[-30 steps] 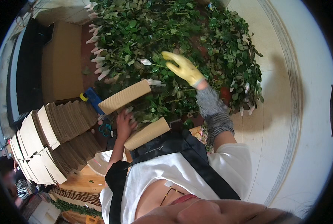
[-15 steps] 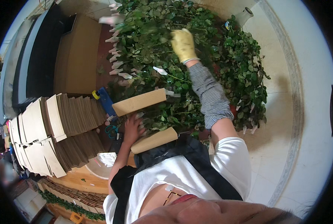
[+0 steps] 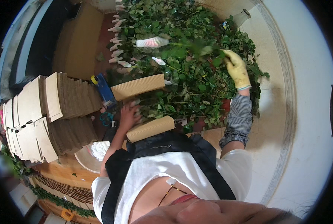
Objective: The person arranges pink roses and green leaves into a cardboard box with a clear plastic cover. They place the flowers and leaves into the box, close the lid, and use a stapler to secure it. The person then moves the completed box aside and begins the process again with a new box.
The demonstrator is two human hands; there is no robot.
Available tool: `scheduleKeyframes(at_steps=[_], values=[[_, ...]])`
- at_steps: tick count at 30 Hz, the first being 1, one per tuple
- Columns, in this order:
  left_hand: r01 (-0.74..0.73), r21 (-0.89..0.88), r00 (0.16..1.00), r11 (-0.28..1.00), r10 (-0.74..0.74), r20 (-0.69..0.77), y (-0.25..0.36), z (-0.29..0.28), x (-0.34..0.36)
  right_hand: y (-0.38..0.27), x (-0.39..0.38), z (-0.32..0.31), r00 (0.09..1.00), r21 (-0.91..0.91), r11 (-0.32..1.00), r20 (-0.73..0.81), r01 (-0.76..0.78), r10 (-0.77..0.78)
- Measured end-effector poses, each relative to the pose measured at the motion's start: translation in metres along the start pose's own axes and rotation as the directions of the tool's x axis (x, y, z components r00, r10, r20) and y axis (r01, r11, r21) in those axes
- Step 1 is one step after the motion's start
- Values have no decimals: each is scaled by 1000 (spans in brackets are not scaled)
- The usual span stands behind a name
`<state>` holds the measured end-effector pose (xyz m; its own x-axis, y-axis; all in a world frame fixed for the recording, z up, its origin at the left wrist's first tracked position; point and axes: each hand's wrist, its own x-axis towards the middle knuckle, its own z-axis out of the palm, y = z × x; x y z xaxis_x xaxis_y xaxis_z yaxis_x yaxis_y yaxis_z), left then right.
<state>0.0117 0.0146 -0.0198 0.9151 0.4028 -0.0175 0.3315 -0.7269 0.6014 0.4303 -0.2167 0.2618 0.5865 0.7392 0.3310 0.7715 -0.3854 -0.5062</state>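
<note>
My right hand (image 3: 236, 69), in a yellow glove, is closed on the leafy stem of a rose. The rose's bud wears a white-and-pink sleeve (image 3: 151, 42) and points left above the pile of leafy roses (image 3: 196, 26). Blur softens the leaves near the glove. My bare left hand (image 3: 130, 116) rests with fingers apart between two bent strips of corrugated cardboard (image 3: 138, 86), at the head end of some roses lying there. Its fingertips are partly hidden. Another sleeved rose bud (image 3: 159, 61) lies on the leaves between my hands.
Stacks of folded cardboard (image 3: 75, 99) stand at the left, beside a blue tape dispenser (image 3: 105, 89) and teal-handled scissors (image 3: 106, 118). A round bowl (image 3: 86, 160) holds white sleeves. More sleeved buds line the pile's left edge. A bottle (image 3: 242, 16) stands at the far right.
My right hand has moved right and nearer, drawing the sleeved rose from the far left across the pile. My left hand stays between the cardboard strips; the whole view has shifted slightly.
</note>
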Motion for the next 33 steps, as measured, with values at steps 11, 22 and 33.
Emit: scheduleKeyframes(at_steps=[11, 22, 33], values=[[-10, 36, 1000, 999, 10, 11, 9, -1, 3, -3, 25, 85, 991, -45, 990, 13, 136, -135], [202, 91, 888, 975, -221, 404, 14, -15, 22, -15, -128, 138, 758, 71, 980, 645, -184, 96], [-69, 88, 997, 994, 65, 45, 3, 7, 18, 20, -225, 290, 962, -373, 888, -145, -270, 232]])
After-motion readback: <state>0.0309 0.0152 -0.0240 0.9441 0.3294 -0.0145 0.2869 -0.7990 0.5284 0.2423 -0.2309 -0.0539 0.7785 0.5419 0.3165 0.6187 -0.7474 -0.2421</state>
